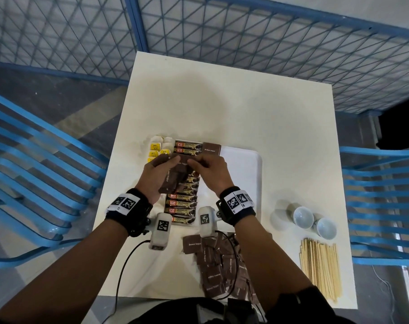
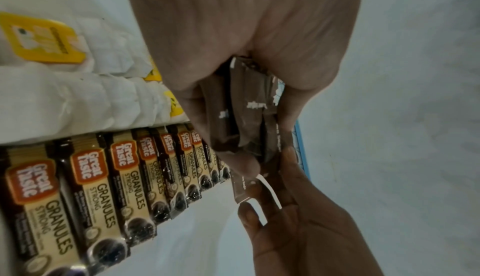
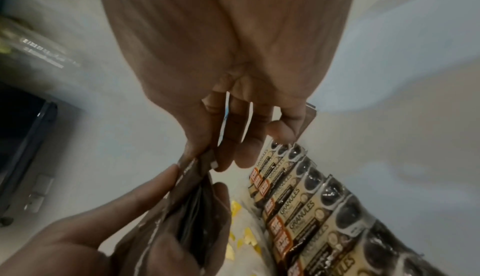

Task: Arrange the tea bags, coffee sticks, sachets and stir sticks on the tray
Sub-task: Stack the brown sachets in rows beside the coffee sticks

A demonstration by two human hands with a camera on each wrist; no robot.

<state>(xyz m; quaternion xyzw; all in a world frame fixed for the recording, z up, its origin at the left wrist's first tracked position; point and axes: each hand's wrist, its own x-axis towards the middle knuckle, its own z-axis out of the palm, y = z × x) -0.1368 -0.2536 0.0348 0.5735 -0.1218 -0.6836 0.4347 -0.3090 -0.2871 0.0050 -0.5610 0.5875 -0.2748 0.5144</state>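
Observation:
My left hand (image 1: 162, 163) grips a fanned stack of brown sugar sachets (image 1: 172, 177) above the white tray (image 1: 242, 164). My right hand (image 1: 196, 163) pinches the top edge of one sachet in that stack; the right wrist view shows the pinch on the sachet (image 3: 201, 158). In the left wrist view the stack (image 2: 246, 116) sits in my curled fingers. On the tray lie tea bags (image 1: 158, 147) with yellow tags at the left, a column of coffee sticks (image 1: 183, 203) beside them, and one sachet (image 1: 211, 148) at the far end. Stir sticks (image 1: 320, 268) lie off the tray at the right.
A loose pile of brown sachets (image 1: 222, 263) lies by the table's near edge, partly under my right forearm. Two white cups (image 1: 303, 217) stand right of the tray, above the stir sticks. Blue chairs flank the table, and a mesh fence stands behind it.

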